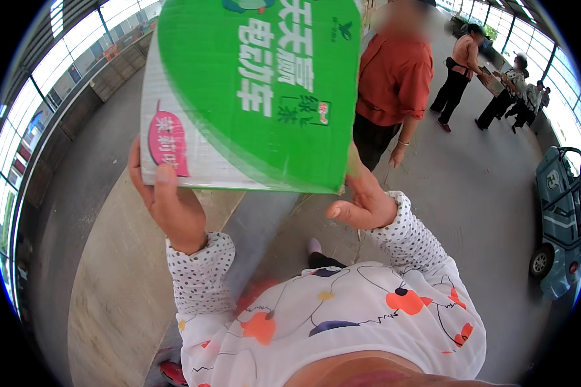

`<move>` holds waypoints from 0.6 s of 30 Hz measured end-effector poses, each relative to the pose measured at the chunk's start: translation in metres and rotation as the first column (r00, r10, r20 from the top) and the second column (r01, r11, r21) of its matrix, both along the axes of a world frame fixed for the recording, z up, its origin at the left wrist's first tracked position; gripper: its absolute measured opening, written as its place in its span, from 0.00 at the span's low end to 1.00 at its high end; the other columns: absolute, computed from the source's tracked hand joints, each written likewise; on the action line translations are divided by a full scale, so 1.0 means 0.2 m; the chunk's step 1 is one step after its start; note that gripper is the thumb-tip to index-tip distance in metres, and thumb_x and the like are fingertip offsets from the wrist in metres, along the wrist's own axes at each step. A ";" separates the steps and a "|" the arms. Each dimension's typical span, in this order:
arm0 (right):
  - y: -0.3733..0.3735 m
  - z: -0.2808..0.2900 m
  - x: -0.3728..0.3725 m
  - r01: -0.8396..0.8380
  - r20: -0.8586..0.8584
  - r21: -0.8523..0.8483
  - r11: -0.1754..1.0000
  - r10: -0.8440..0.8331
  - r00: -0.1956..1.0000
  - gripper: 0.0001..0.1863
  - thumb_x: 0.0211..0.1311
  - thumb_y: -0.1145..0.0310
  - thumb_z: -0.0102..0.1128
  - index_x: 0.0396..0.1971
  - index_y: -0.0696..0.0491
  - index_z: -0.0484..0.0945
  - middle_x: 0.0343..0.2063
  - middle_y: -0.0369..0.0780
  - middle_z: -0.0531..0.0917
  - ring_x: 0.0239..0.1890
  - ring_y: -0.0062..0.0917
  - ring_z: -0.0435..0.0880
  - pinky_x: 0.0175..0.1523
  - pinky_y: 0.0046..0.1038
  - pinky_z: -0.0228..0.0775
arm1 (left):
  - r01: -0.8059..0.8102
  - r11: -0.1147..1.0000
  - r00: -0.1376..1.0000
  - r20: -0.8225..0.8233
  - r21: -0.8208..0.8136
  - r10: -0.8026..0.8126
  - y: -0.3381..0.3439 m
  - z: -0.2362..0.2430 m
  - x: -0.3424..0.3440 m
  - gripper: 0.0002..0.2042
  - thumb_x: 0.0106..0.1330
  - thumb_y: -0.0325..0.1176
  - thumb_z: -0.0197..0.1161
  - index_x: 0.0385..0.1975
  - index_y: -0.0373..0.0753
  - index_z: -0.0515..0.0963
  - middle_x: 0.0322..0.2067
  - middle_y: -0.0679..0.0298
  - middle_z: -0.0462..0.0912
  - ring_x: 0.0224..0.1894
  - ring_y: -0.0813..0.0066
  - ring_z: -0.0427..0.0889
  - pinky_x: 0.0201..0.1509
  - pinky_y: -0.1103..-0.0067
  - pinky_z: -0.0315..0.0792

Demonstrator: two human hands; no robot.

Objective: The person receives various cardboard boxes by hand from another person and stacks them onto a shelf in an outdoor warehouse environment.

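Observation:
I hold a large cardboard box (258, 90) up in front of me, printed green and white with a pink patch at its lower left. My left hand (164, 200) grips the box's lower left corner, thumb on the front face. My right hand (365, 200) supports the lower right corner from beneath, thumb sticking out to the left. Both sleeves are white with small dark dots.
A person in an orange shirt (394, 77) stands just behind the box. Several other people (497, 84) stand farther off at the upper right. A small grey-blue vehicle (558, 219) is parked at the right edge. A pale concrete strip (116, 284) runs along the floor on the left.

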State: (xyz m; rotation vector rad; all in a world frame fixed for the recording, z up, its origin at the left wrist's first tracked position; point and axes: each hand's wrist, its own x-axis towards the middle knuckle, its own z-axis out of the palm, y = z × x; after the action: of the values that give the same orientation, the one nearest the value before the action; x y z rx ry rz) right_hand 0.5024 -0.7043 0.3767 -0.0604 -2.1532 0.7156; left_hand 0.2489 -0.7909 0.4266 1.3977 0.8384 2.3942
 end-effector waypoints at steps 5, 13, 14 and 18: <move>0.21 -0.04 -0.11 -0.067 -0.149 0.163 0.984 0.092 0.984 0.47 0.60 0.53 0.60 0.70 0.56 0.44 0.70 0.55 0.39 0.68 0.52 0.46 0.69 0.46 0.38 | -0.066 0.997 0.998 -0.019 0.038 0.067 0.14 0.16 -0.05 0.23 0.69 0.38 0.46 0.59 0.31 0.63 0.56 0.54 0.71 0.58 0.66 0.71 0.63 0.69 0.63; 0.63 0.20 -0.44 -0.069 -0.214 0.141 0.988 0.098 0.972 0.42 0.63 0.55 0.56 0.70 0.54 0.46 0.70 0.55 0.42 0.66 0.53 0.51 0.69 0.46 0.43 | -0.047 0.975 0.997 -0.075 -0.216 0.031 0.67 0.68 -0.38 0.21 0.70 0.45 0.49 0.54 0.35 0.69 0.52 0.59 0.75 0.54 0.69 0.74 0.62 0.73 0.62; 0.70 0.21 -0.48 -0.079 -0.231 0.126 0.989 0.107 0.967 0.41 0.63 0.56 0.56 0.70 0.54 0.46 0.70 0.55 0.43 0.66 0.53 0.51 0.69 0.45 0.43 | -0.055 0.965 0.992 -0.124 -0.255 0.024 0.78 0.72 -0.46 0.21 0.70 0.45 0.50 0.54 0.35 0.69 0.52 0.60 0.75 0.53 0.70 0.74 0.61 0.73 0.62; 0.98 0.06 -0.52 0.017 -0.179 -0.096 0.995 -0.033 0.983 0.38 0.64 0.59 0.55 0.69 0.55 0.50 0.69 0.54 0.48 0.68 0.51 0.50 0.70 0.43 0.43 | -0.133 0.848 0.989 -0.121 -0.514 0.082 1.17 0.58 -0.58 0.22 0.69 0.47 0.53 0.54 0.37 0.67 0.53 0.61 0.72 0.53 0.72 0.72 0.60 0.74 0.62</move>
State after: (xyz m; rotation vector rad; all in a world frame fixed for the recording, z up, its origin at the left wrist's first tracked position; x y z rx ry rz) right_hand 0.3978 -0.5086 0.3883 -0.0696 -1.9431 0.7775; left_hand 0.1326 -0.5562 0.5425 1.2649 1.4919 1.9532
